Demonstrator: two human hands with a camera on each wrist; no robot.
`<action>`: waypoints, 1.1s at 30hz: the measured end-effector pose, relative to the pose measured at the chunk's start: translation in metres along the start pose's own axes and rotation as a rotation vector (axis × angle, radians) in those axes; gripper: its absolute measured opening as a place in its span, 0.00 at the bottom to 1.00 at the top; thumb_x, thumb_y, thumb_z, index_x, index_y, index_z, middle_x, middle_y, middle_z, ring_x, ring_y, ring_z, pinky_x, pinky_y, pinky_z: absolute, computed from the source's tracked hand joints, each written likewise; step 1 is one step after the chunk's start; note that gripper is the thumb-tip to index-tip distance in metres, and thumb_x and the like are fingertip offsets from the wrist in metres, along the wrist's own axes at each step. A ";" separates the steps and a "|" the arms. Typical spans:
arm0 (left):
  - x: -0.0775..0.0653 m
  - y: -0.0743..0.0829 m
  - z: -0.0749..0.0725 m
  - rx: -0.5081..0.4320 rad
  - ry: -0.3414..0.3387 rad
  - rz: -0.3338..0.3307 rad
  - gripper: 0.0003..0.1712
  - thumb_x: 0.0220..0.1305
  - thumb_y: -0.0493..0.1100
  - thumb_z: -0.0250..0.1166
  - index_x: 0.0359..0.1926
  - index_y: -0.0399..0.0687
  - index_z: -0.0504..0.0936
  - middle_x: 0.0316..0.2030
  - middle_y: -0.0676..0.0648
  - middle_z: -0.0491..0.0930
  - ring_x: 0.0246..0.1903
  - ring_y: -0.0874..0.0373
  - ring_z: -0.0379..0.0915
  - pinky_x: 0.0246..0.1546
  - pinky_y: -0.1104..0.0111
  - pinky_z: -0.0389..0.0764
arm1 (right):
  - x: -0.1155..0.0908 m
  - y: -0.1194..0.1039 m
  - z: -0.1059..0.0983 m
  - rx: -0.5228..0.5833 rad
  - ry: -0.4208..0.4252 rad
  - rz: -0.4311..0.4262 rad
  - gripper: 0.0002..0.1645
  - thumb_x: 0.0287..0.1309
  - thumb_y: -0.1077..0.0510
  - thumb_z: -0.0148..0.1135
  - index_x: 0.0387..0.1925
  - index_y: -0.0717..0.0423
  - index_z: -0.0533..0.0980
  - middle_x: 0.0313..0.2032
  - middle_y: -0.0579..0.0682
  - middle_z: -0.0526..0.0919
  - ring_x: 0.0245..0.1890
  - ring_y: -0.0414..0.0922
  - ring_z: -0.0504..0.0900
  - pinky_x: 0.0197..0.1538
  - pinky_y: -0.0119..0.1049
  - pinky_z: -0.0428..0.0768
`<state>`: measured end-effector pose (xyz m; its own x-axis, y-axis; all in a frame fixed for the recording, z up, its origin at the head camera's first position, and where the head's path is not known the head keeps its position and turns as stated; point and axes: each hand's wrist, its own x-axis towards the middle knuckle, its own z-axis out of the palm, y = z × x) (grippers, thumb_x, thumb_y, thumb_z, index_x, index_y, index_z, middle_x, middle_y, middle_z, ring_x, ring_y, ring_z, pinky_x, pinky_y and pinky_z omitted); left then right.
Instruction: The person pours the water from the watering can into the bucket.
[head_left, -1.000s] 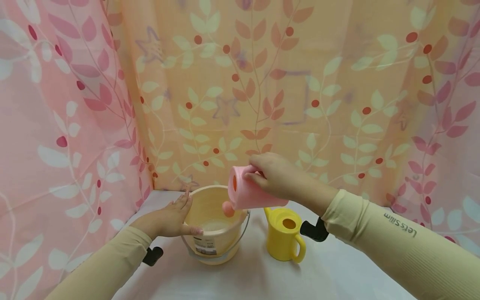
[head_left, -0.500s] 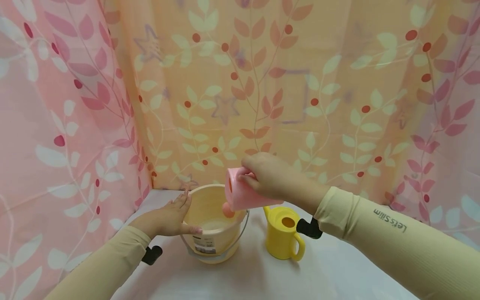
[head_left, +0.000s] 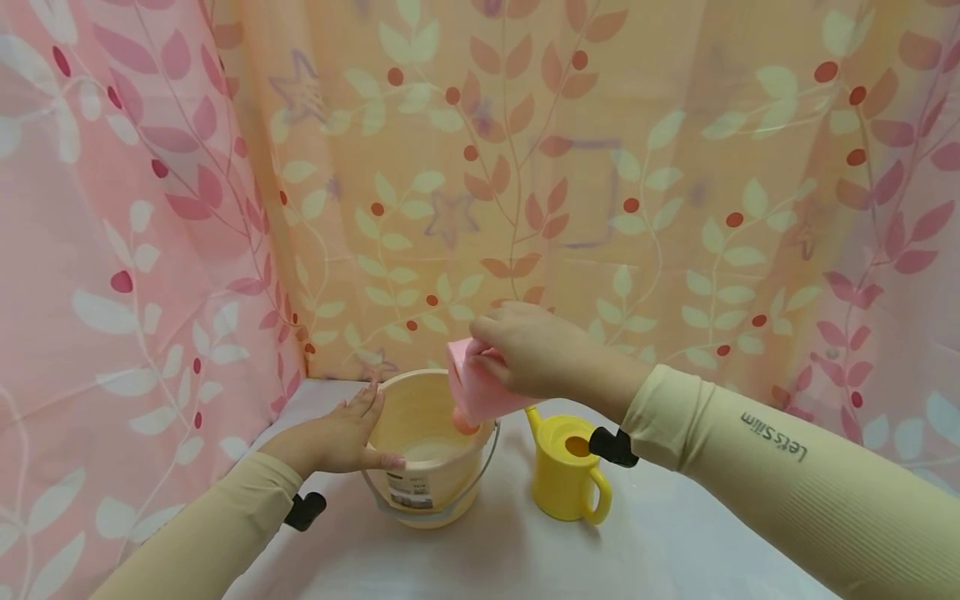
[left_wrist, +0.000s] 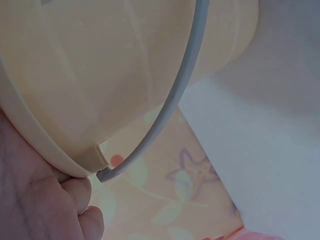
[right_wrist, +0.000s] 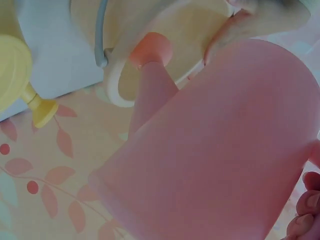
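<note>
A cream bucket with a grey handle stands upright on the table in the head view. My left hand rests against its left rim, fingers spread and fairly straight, thumb along the front of the rim. My right hand grips the handle of a pink watering can, tipped steeply toward the bucket. In the right wrist view, the can's orange-pink sprinkler head hangs over the bucket's opening. No water shows clearly.
A yellow watering can stands upright on the white table to the right of the bucket, under my right forearm. Patterned curtains enclose the back and sides. A dark wrist camera sticks out near the yellow can.
My right hand has shifted a little left and tipped the pink watering can further down over the bucket. The left hand and the bucket have stayed in place.
</note>
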<state>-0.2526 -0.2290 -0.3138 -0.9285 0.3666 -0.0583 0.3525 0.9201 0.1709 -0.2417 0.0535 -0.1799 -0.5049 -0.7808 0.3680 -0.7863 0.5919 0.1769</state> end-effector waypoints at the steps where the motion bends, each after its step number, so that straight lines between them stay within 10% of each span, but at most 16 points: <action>1: 0.000 0.000 0.000 -0.001 0.001 0.000 0.68 0.46 0.77 0.54 0.67 0.25 0.43 0.68 0.30 0.34 0.68 0.39 0.33 0.63 0.45 0.46 | 0.000 -0.001 -0.001 -0.009 -0.010 -0.003 0.02 0.56 0.56 0.58 0.33 0.47 0.74 0.30 0.41 0.76 0.33 0.41 0.71 0.36 0.32 0.71; 33: 0.003 -0.003 0.002 0.031 -0.013 0.011 0.71 0.43 0.80 0.52 0.66 0.24 0.43 0.68 0.31 0.32 0.68 0.39 0.32 0.63 0.45 0.44 | 0.012 -0.003 -0.006 -0.091 -0.070 -0.069 0.04 0.57 0.55 0.57 0.34 0.47 0.72 0.31 0.42 0.77 0.34 0.42 0.73 0.40 0.34 0.72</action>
<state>-0.2560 -0.2301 -0.3164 -0.9232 0.3780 -0.0690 0.3660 0.9198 0.1415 -0.2438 0.0435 -0.1708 -0.4765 -0.8306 0.2880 -0.7862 0.5493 0.2833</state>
